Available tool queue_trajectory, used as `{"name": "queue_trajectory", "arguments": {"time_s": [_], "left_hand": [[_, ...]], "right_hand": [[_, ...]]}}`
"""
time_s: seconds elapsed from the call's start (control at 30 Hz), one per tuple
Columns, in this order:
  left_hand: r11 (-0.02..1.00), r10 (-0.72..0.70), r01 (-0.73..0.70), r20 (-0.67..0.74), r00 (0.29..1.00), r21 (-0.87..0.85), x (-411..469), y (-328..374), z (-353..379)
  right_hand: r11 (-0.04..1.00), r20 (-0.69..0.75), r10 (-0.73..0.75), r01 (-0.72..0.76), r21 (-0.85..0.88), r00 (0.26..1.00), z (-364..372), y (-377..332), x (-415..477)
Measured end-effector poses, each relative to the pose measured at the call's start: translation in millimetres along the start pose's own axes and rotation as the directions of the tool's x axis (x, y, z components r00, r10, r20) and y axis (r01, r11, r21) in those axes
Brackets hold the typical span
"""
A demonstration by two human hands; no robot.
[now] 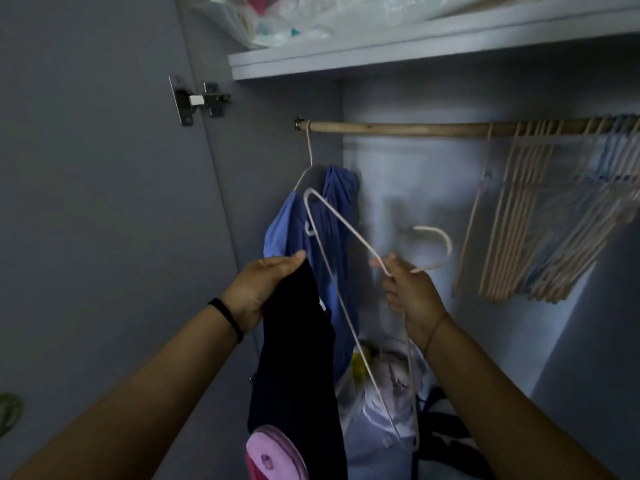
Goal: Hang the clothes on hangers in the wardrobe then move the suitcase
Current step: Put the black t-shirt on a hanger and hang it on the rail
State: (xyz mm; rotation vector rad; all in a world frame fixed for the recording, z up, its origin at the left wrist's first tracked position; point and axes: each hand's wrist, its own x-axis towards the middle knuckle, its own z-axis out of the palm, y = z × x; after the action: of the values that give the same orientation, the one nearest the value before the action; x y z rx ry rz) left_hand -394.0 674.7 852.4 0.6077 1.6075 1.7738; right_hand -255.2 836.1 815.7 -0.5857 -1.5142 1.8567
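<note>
R hand (412, 296) is clamped on the neck of a thin cream wire-type hanger (346, 225), just under the hook. The hook sticks out to that hand's right, and the frame slants up-left and also runs down below the wrist. L hand (259, 289) grips the top edge of a dark navy/black cloth garment (298, 341), the rest hanging limp under it. The garment sits just left of the hanger frame and isn't on it yet.

Step, I'd say: dressing the hanger. Next: feed the frame into or under the cloth, then lift the hook to the brown wooden rod (398, 128) above both hands. There's a free stretch between a hung blue top (337, 202), behind the L hand, and a bunch of empty pale hangers (526, 237) up-right. Suitcase not in view.
</note>
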Motion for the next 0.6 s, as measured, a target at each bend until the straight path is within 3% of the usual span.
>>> {"name": "queue_trajectory", "arguments": {"time_s": [0.13, 0.3, 0.6], "left_hand": [[0.998, -0.003, 0.006, -0.052, 0.999, 0.055, -6.1, -2.8, -13.5], [0.990, 0.000, -0.001, 0.008, 1.000, 0.141, -12.6, -2.4, -24.5], [0.955, 0.024, -0.072, 0.166, 0.986, 0.287, -15.4, 7.7, -22.6]], "right_hand": [[0.963, 0.044, -0.177, 0.164, 0.213, 0.983, 0.0, -5.7, -18.2], [0.826, 0.202, -0.238, 0.088, 0.557, 0.950, -5.9, -31.5, -23.7], [0.705, 0.372, -0.360, -0.012, 0.709, 0.855, 14.5, -54.9, -10.2]]}}
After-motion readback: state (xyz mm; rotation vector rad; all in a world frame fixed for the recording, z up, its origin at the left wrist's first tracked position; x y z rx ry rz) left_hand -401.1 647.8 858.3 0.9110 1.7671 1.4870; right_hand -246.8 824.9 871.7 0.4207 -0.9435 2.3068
